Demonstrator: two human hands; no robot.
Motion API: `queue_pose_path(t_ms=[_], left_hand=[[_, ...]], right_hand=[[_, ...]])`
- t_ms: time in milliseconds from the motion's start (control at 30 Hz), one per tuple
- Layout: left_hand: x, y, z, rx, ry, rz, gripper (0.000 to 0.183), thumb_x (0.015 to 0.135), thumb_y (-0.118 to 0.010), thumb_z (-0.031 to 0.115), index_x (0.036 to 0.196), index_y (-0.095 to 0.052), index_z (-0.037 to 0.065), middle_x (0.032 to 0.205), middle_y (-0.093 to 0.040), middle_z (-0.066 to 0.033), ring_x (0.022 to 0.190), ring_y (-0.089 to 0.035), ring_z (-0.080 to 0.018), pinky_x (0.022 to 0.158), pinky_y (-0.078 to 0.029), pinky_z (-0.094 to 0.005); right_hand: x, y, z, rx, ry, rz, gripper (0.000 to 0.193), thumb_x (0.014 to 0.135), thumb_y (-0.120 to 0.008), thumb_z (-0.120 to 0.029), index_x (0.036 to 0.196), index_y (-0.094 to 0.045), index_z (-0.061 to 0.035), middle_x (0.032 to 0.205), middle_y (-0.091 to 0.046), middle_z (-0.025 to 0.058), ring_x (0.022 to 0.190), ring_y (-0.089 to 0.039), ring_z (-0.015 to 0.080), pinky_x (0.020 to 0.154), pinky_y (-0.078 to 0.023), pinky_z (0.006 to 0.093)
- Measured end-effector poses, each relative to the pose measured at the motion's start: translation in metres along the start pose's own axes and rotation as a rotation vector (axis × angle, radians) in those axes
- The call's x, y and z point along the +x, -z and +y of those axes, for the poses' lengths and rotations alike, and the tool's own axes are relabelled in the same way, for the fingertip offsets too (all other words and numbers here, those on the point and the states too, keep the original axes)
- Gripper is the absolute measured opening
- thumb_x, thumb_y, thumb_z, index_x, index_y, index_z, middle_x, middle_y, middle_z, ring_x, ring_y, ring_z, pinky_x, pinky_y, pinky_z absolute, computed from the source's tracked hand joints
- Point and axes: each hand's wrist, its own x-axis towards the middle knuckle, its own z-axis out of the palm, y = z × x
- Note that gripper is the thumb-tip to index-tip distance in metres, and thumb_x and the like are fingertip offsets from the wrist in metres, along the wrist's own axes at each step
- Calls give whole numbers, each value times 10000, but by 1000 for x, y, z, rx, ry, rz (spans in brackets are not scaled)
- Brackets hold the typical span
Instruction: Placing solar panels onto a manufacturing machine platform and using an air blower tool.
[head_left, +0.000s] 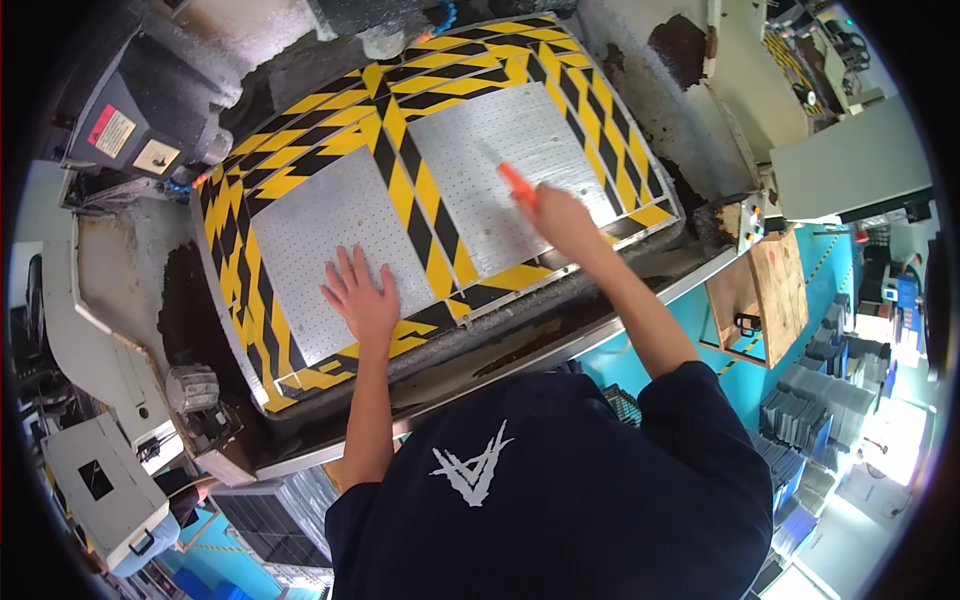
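Your right hand (pixel 562 222), towards one o'clock, was closed around an orange-handled tool (pixel 517 186) just past twelve, above the right metal plate (pixel 455 165); blur hid whether its tip touched. Your left hand (pixel 363 308), at nine, lay with fingers spread, apparently holding nothing, on the left plate (pixel 290 230). A loose grip could have let the tip skid towards eleven, nicking the striped tape (pixel 425 215).

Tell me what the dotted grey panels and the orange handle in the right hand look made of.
Dotted grey panels: probably metal, satin finish, judging by the streaky sheen. Orange handle: likely plastic, given its bright, even colour; blur hides its finish.
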Motion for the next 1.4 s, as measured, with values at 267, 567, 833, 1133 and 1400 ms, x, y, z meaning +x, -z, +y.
queue_pose_path(t_ms=[267,567,833,1133,1400], left_hand=[[-1,-2,-2,12,-3,16,655,1001,-544,468,1550,-473,118,1663,-349,-141,1529,-251,-430,1231,-109,-664],[-2,-2,0,-42,-3,-22,635,1020,-513,427,1566,-437,111,1683,-299,-146,1543,-221,-439,1234,-92,-671],[-14,29,-75,-375,-71,-65,525,973,-598,194,1471,-508,56,1625,-364,-177,1497,-304,-423,1192,-317,-562],[-9,37,-70,-274,78,10,537,928,-663,191,1442,-542,94,1591,-407,-156,1459,-359,-390,1169,-362,-532],[-12,52,-117,-452,184,191,350,911,-657,66,1260,-643,51,1406,-589,-164,1298,-533,-408,1101,-446,-461]], right_hand=[[2,-39,-102,2,292,-148,470,998,-613,-452,934,-630,13,837,-698,231,728,-723,418,626,-594,507],[24,-53,-125,65,264,-181,481,995,-623,-444,973,-643,36,841,-697,251,827,-711,445,708,-569,523],[32,-80,-143,94,229,-208,481,996,-630,-437,983,-641,44,898,-704,283,829,-698,474,717,-551,545],[38,-121,-235,170,480,-343,492,1006,-605,-436,979,-638,55,914,-713,285,864,-708,475,743,-565,543],[-33,-50,-181,125,483,-691,506,1021,-610,-441,911,-619,53,822,-678,308,801,-678,498,708,-527,549]])
